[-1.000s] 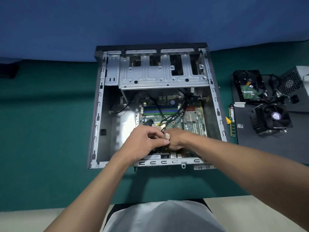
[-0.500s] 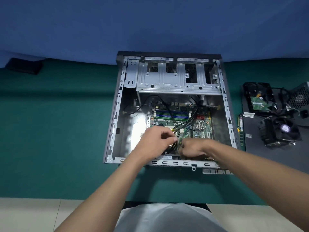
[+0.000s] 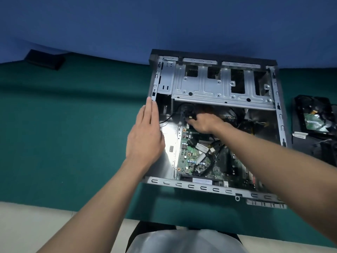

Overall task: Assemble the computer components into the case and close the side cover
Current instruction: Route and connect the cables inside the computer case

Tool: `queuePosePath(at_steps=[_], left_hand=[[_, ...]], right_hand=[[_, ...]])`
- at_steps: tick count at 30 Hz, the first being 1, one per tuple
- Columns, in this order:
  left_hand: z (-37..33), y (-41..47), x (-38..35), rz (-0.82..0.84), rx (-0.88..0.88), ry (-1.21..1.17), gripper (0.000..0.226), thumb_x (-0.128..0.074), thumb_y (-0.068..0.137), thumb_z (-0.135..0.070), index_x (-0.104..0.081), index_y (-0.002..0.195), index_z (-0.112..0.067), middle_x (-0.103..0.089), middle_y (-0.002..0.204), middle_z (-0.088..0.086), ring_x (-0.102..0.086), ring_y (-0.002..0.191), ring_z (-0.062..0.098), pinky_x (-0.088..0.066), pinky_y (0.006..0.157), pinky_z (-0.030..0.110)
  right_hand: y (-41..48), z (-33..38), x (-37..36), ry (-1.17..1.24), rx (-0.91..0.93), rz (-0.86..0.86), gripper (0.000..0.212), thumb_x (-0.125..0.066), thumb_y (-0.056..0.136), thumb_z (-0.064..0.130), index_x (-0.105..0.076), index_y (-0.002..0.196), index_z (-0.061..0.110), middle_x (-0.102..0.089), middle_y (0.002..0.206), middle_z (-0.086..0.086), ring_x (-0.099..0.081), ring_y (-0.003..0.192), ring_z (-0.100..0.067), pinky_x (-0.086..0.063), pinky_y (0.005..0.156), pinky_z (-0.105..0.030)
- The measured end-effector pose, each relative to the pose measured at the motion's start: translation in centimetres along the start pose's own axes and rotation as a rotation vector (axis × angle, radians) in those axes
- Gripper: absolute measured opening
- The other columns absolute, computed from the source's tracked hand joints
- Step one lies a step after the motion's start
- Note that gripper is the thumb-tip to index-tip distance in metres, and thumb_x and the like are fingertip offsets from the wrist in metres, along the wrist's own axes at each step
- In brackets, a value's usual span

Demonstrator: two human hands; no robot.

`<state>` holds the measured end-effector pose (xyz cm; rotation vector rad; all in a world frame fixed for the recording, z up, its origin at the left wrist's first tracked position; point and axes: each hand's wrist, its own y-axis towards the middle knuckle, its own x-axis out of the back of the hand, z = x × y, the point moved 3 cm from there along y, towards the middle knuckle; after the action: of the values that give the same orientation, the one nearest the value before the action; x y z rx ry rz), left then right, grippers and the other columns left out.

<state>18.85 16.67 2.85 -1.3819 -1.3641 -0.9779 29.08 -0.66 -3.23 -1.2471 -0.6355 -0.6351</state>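
Observation:
The open computer case (image 3: 215, 189) lies flat on the green mat, its silver drive cage (image 3: 218, 88) at the far end. A green motherboard (image 3: 191, 159) with black cables (image 3: 206, 167) sits inside. My left hand (image 3: 145, 136) lies flat with straight fingers along the case's left wall. Deep in the case below the drive cage, my right hand (image 3: 204, 123) has its fingers curled round a black cable plug (image 3: 189, 115).
A hard drive (image 3: 317, 115) and other black parts lie on a dark sheet to the right of the case. A small black block (image 3: 45, 60) rests at the far left by the blue backdrop. The table's pale front edge (image 3: 36, 221) is near my body.
The view swung left, so the case now sits right of centre. My left hand left the cables and went to the case's left wall. My right hand reached farther in to the plug.

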Motion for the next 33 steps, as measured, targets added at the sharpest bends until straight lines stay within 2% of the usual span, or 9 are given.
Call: queuePosePath(at_steps=[4, 6, 8, 11, 17, 21, 23, 25, 33], left_hand=[[-0.2, 0.2, -0.2, -0.009, -0.005, 0.034, 0.081, -0.05, 0.095, -0.028, 0.002, 0.154, -0.007, 0.007, 0.163, 0.004, -0.011, 0.147, 0.022, -0.048, 0.093, 0.029], [-0.3, 0.3, -0.3, -0.005, 0.0, 0.05, 0.08, -0.048, 0.095, -0.03, 0.001, 0.154, -0.006, 0.006, 0.163, 0.005, -0.013, 0.147, 0.023, -0.051, 0.087, 0.03], [-0.4, 0.3, -0.3, -0.001, 0.006, 0.063, 0.08, -0.046, 0.094, -0.031, 0.001, 0.154, -0.006, 0.006, 0.163, 0.005, -0.014, 0.146, 0.023, -0.053, 0.083, 0.029], [-0.4, 0.3, -0.3, -0.006, 0.007, 0.078, 0.081, -0.045, 0.093, -0.032, 0.001, 0.154, -0.006, 0.005, 0.163, 0.005, -0.015, 0.146, 0.024, -0.054, 0.08, 0.03], [-0.5, 0.4, -0.3, -0.007, 0.016, 0.082, 0.082, -0.044, 0.092, -0.033, 0.003, 0.154, -0.008, 0.008, 0.163, 0.003, -0.011, 0.147, 0.022, -0.054, 0.079, 0.031], [-0.6, 0.4, -0.3, -0.015, 0.017, 0.087, 0.081, -0.043, 0.094, -0.034, 0.004, 0.153, -0.009, 0.009, 0.163, 0.001, -0.011, 0.147, 0.022, -0.054, 0.078, 0.031], [-0.6, 0.3, -0.3, -0.02, 0.021, 0.086, 0.079, -0.043, 0.094, -0.033, 0.003, 0.154, -0.009, 0.008, 0.163, 0.001, -0.013, 0.146, 0.021, -0.053, 0.078, 0.031], [-0.6, 0.3, -0.2, -0.026, 0.017, 0.079, 0.078, -0.044, 0.095, -0.032, 0.002, 0.154, -0.009, 0.006, 0.163, 0.001, -0.015, 0.145, 0.021, -0.053, 0.077, 0.031], [-0.6, 0.2, -0.2, -0.037, 0.012, 0.062, 0.078, -0.045, 0.094, -0.031, 0.0, 0.154, -0.008, 0.005, 0.163, 0.001, -0.017, 0.144, 0.02, -0.053, 0.075, 0.03]], right_hand=[[2.3, 0.3, -1.2, 0.008, -0.071, 0.096, 0.085, -0.02, 0.089, 0.075, -0.052, 0.133, 0.01, -0.037, 0.151, -0.011, -0.04, 0.134, -0.031, -0.032, 0.107, -0.047], [2.9, 0.8, -1.8, -0.074, -0.079, 0.058, 0.079, -0.025, 0.082, 0.082, -0.064, 0.102, 0.017, -0.059, 0.129, -0.008, -0.06, 0.104, -0.026, -0.05, 0.083, -0.04], [3.1, 0.9, -2.4, -0.13, -0.053, -0.024, 0.06, -0.03, 0.088, 0.074, -0.056, 0.077, 0.021, -0.064, 0.084, -0.001, -0.056, 0.064, -0.013, -0.039, 0.051, -0.026], [2.9, 0.5, -2.9, -0.121, -0.007, -0.144, 0.044, -0.034, 0.096, 0.055, -0.058, 0.091, 0.018, -0.06, 0.072, -0.001, -0.055, 0.058, -0.011, -0.029, 0.043, -0.022], [3.6, 0.8, -2.9, -0.108, 0.074, -0.107, 0.03, -0.038, 0.098, 0.04, -0.04, 0.078, 0.017, -0.048, 0.067, 0.004, -0.047, 0.051, -0.011, -0.034, 0.042, -0.023], [4.0, 0.5, -2.6, 0.016, 0.041, -0.04, 0.031, -0.042, 0.097, 0.045, -0.052, 0.086, 0.018, -0.056, 0.077, 0.0, -0.056, 0.064, -0.013, -0.048, 0.057, -0.03], [4.0, 0.3, -2.3, 0.037, -0.003, 0.044, 0.053, -0.039, 0.095, 0.057, -0.058, 0.113, 0.01, -0.063, 0.106, -0.009, -0.062, 0.092, -0.024, -0.051, 0.088, -0.042], [3.7, 0.0, -2.1, -0.035, -0.086, 0.114, 0.079, -0.029, 0.088, 0.073, -0.049, 0.135, 0.012, -0.042, 0.147, -0.012, -0.044, 0.13, -0.031, -0.033, 0.108, -0.049], [3.4, -0.8, -2.6, 0.023, -0.138, 0.108, 0.091, -0.021, 0.084, 0.08, -0.038, 0.144, 0.014, -0.029, 0.154, -0.015, -0.032, 0.138, -0.035, -0.026, 0.11, -0.055]])
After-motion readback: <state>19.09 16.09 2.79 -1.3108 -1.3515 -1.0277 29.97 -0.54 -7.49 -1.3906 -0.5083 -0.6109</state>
